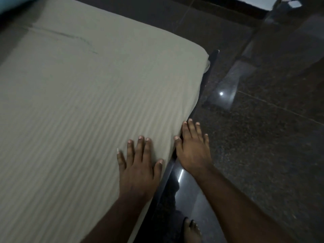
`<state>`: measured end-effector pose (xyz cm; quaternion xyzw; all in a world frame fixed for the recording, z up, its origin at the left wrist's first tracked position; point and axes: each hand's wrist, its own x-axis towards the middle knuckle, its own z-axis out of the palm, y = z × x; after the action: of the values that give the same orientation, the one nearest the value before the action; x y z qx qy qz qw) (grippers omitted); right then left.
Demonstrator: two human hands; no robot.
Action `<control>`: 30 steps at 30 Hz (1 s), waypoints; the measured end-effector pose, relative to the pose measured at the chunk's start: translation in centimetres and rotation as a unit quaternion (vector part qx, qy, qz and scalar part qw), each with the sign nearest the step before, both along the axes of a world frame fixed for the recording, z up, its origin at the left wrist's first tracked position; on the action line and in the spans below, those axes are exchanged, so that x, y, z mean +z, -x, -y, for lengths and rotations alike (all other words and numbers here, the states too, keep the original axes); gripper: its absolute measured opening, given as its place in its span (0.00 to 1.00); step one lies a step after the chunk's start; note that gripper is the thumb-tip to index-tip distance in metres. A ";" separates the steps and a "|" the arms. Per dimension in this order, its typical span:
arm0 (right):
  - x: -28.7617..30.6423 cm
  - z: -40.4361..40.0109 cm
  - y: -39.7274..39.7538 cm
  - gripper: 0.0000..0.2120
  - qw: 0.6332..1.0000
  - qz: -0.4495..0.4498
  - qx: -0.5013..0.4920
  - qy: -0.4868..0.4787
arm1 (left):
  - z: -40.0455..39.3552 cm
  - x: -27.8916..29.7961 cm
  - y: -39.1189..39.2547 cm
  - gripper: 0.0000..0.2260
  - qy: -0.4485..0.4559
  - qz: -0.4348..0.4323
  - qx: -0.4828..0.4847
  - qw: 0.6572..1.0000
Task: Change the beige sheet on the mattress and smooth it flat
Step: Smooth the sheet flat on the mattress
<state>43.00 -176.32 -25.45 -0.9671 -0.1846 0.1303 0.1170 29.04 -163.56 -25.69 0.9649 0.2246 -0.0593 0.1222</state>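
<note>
So the beige sheet [84, 95] is already on the mattress and covers the whole top, with a faint woven stripe running diagonally from lower left up toward the far corner [201, 53]. It looks like thin, soft cotton, light and floppy, the kind that slides and bunches under a palm instead of holding shape. I'd say the spot to grab is the hanging edge along the side, not the flat top. The long axis seems to run from the near end away toward the upper left, where a bit of something light blue [15, 4] peeks in. There's one crease [70, 36] up near that far end, otherwise it's pretty flat.

The left hand [138, 165] lies flat on top near the edge, fingers straight and spread, pressing the cloth. The right hand [192, 146] is just over the side, fingers straight too, against the sheet's drop by the dark bed frame [213, 60]; gripping nothing as far as I can tell.

Beyond that there's shiny dark stone floor [263, 155], a bare foot [192, 230] at the bottom, and blurry chair legs [284, 13] top right.
</note>
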 end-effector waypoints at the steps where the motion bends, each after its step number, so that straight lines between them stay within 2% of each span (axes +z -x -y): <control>1: 0.5 0.1 -0.8 0.32 0.999 0.027 0.014 -0.020 | 0.9 0.1 -0.7 0.33 -0.009 -0.008 0.013 1.000; 3: 1.3 -0.7 -1.8 0.29 0.991 0.087 0.093 -0.048 | 1.9 0.1 -1.5 0.33 -0.027 -0.020 0.029 0.999; 5: 1.4 -3.2 -2.0 0.27 0.963 0.122 0.227 -0.082 | 2.4 0.2 -1.5 0.33 -0.033 -0.018 0.032 0.999; 7: 0.9 -6.7 -2.3 0.25 0.933 0.106 0.332 -0.095 | 2.3 0.5 -1.5 0.32 -0.023 -0.006 0.037 0.999; 9: 0.0 -8.5 -4.0 0.26 0.922 0.075 0.377 -0.056 | 1.6 1.0 -1.7 0.30 -0.013 0.026 0.058 0.998; 12: -1.1 -6.7 -9.9 0.34 0.940 0.080 0.325 0.059 | -1.2 0.8 -2.1 0.28 -0.007 0.053 0.121 0.991; 15: 0.6 -4.7 -16.2 0.36 0.977 0.114 0.141 0.109 | -5.5 0.2 -3.8 0.32 0.009 0.026 0.214 0.976; 16: 1.3 -5.4 -17.0 0.35 0.981 0.115 0.113 0.105 | -6.5 0.0 -4.7 0.33 0.018 0.018 0.227 0.974; 17: 1.7 -7.1 -16.9 0.34 0.979 0.130 0.132 0.086 | -7.4 0.0 -5.8 0.33 0.022 0.018 0.229 0.973; 19: 1.2 -12.0 -14.5 0.30 0.946 0.170 0.275 0.019 | -8.9 -0.3 -8.2 0.32 0.027 0.020 0.227 0.973; 21: 0.1 -16.7 -11.8 0.28 0.904 0.142 0.403 -0.026 | -10.0 -0.9 -9.6 0.31 0.021 0.014 0.227 0.974; 23: -1.0 -19.3 -12.2 0.29 0.887 0.098 0.452 -0.007 | -11.0 -1.4 -9.7 0.30 0.002 0.002 0.228 0.974; 26: -2.4 -19.2 -18.9 0.37 0.909 0.111 0.398 0.052 | -12.2 -2.2 -8.4 0.31 -0.011 -0.003 0.236 0.972; 28: -2.2 -17.4 -24.6 0.39 0.932 0.145 0.314 0.108 | -12.6 -2.4 -7.6 0.32 -0.012 -0.008 0.256 0.966; 30: -1.1 -15.5 -29.8 0.41 0.964 0.130 0.194 0.130 | -12.9 -2.4 -7.4 0.33 -0.009 -0.005 0.279 0.960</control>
<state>72.85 -160.87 -26.57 -0.9281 -0.3641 0.0468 -0.0618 36.48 -150.65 -28.10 0.8647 0.4861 -0.0254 0.1243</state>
